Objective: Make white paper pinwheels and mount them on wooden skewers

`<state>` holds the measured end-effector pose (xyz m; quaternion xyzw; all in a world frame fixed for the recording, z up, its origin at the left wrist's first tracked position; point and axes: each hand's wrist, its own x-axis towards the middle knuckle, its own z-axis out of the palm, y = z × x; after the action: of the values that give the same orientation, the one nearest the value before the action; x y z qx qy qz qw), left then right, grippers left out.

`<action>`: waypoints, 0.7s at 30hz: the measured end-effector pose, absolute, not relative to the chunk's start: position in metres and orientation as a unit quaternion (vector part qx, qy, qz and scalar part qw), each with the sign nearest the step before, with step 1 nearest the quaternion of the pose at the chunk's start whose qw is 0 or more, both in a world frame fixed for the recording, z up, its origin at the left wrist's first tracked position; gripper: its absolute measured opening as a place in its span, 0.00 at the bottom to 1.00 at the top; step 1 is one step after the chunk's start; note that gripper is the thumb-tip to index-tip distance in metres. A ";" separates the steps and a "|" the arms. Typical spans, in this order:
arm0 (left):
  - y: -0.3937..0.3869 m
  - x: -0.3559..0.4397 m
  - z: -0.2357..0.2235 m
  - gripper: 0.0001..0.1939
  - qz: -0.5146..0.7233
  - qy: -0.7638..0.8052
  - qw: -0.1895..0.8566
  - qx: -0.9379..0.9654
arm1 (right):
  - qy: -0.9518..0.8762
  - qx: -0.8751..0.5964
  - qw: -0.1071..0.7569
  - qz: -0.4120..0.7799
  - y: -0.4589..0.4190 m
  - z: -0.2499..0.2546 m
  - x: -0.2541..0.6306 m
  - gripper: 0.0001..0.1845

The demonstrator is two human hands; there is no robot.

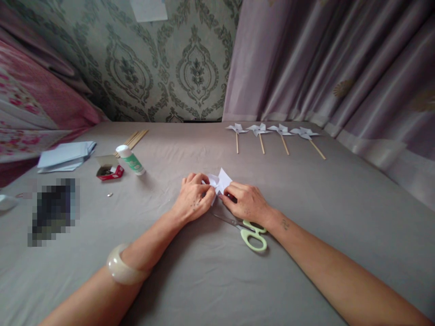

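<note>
A white paper pinwheel [223,180] with folded points is held between my two hands near the middle of the bed-like surface. My left hand [195,197] pinches its left side, thumb and fingers closed on the paper. On the other side my right hand [247,201] grips the lower right part with bent fingers. Parts of the paper are hidden behind the fingers. Just below my right hand lies a pair of scissors [254,240] with pale green handles, its blades pointing left under the hands.
Several finished pinwheels on sticks [260,130] lie in a row at the back right. To the left are a glue stick [132,160], a red box of small metal pieces [110,172], wooden sticks [137,139], a paper stack [64,157] and a small metal piece [109,194].
</note>
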<state>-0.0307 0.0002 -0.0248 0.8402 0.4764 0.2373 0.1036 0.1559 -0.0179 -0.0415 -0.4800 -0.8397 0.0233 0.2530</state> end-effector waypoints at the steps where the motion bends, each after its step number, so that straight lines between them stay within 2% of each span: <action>1: 0.000 -0.031 -0.025 0.17 0.233 0.475 0.096 0.843 | -0.837 -0.481 0.258 0.031 -0.017 -0.042 0.156 0.10; 6: -0.002 -0.031 -0.025 0.10 0.216 0.474 0.063 0.851 | -0.802 -0.499 0.309 0.115 -0.013 -0.043 0.157 0.04; 12: -0.007 -0.026 -0.027 0.10 0.201 0.469 0.014 0.860 | -0.770 -0.510 0.341 0.175 -0.008 -0.046 0.155 0.08; 21: -0.008 -0.022 -0.029 0.11 0.200 0.476 -0.004 0.856 | -0.727 -0.554 0.330 0.235 -0.005 -0.044 0.149 0.10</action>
<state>-0.0224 -0.0078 -0.0293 0.8562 0.4764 0.1998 -0.0043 0.1489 -0.0046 -0.0444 -0.5544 -0.7269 0.2355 0.3297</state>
